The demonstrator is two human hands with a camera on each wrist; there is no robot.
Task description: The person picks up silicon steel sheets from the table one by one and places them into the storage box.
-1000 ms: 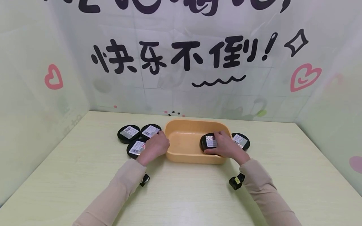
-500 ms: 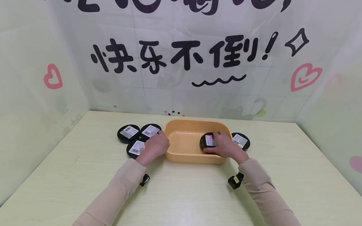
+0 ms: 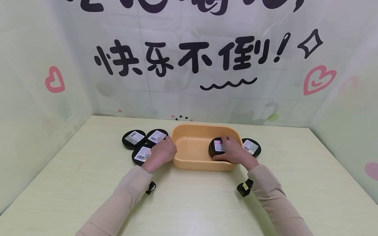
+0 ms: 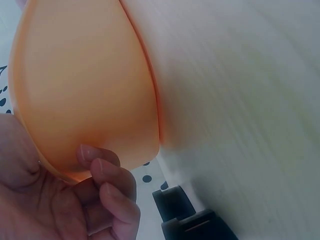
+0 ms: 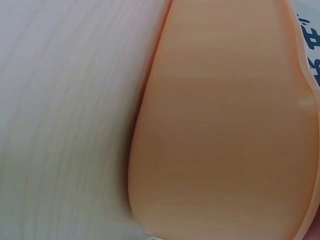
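In the head view my right hand (image 3: 234, 150) reaches over the right rim of the orange plastic basin (image 3: 192, 166) and grips a round black container (image 3: 217, 153) inside it. That container has a white printed label on top. My left hand (image 3: 162, 151) holds the basin's left end. The left wrist view shows the fingers (image 4: 117, 202) curled by the basin's outer wall (image 4: 90, 75), with the rim between them and the thumb side. Only the basin's wall (image 5: 225, 125) and a sliver of skin at the lower right corner show in the right wrist view.
Left of the basin lie several black containers with labels: one far left (image 3: 134, 139), one behind (image 3: 156, 136), one nearer (image 3: 142, 154), partly hidden by my left hand. Another black container (image 3: 251, 147) lies right of the basin. A printed curtain (image 3: 189, 98) hangs behind the table.
My right hand and wrist have shifted very slightly left, and the container in that hand has moved a little with it. The left hand and the basin hold their place.
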